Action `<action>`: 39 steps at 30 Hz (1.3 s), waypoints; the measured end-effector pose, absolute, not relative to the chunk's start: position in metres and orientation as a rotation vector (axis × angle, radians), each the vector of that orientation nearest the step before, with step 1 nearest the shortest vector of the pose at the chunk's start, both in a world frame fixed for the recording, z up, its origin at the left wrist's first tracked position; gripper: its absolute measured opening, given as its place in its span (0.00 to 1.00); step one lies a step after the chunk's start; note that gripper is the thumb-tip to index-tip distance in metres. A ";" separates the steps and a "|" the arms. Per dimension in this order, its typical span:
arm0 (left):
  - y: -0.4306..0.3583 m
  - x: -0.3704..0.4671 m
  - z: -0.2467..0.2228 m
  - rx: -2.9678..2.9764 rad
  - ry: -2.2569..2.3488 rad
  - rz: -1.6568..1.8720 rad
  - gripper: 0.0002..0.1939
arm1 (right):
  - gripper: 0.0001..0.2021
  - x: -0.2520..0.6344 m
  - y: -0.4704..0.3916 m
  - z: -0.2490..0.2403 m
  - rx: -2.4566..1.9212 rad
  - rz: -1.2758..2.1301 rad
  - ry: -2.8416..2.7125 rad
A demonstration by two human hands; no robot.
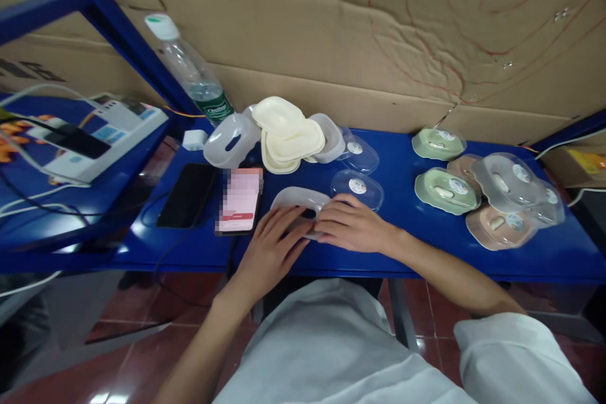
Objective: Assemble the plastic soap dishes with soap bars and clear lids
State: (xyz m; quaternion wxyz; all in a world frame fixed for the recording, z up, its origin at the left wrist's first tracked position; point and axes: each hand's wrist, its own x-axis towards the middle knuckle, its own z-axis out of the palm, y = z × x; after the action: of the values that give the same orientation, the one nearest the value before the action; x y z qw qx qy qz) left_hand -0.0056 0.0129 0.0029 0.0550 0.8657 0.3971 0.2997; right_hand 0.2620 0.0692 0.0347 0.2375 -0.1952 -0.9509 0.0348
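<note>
Plastic tray (292, 196) looks whitish, translucent, smooth and rounded, partly covered.

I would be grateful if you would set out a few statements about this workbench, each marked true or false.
1. The left hand and the right hand both touch a whitish dish. True.
2. The water bottle stands to the right of the cream trays. False: the bottle is to the left of the cream trays.
3. The phone with a lit screen lies between the dark phone and the whitish dish. True.
4. The tabletop is red. False: the tabletop is blue.
5. A green dish under a clear lid sits on the right side of the tabletop. True.
</note>
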 end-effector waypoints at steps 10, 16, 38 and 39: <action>-0.009 -0.003 0.010 2.747 1.290 0.856 0.16 | 0.18 0.226 0.161 0.057 -1.098 -0.172 -2.549; -0.007 -0.010 0.005 2.716 1.334 0.876 0.13 | 0.17 0.203 0.181 0.057 -1.148 -0.270 -2.632; -0.014 0.006 0.008 2.640 1.468 1.106 0.14 | 0.18 0.305 0.023 0.027 -1.185 0.129 -2.394; -0.012 0.008 0.007 2.672 1.440 1.070 0.13 | 0.19 0.311 0.026 0.030 -1.244 0.109 -2.405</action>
State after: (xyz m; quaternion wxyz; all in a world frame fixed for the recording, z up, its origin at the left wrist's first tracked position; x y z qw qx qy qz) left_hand 0.0080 -0.0115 0.0070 -0.0381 0.8296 0.4470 0.3323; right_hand 0.3112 0.0256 0.0299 0.2142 -0.4483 -0.8669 0.0392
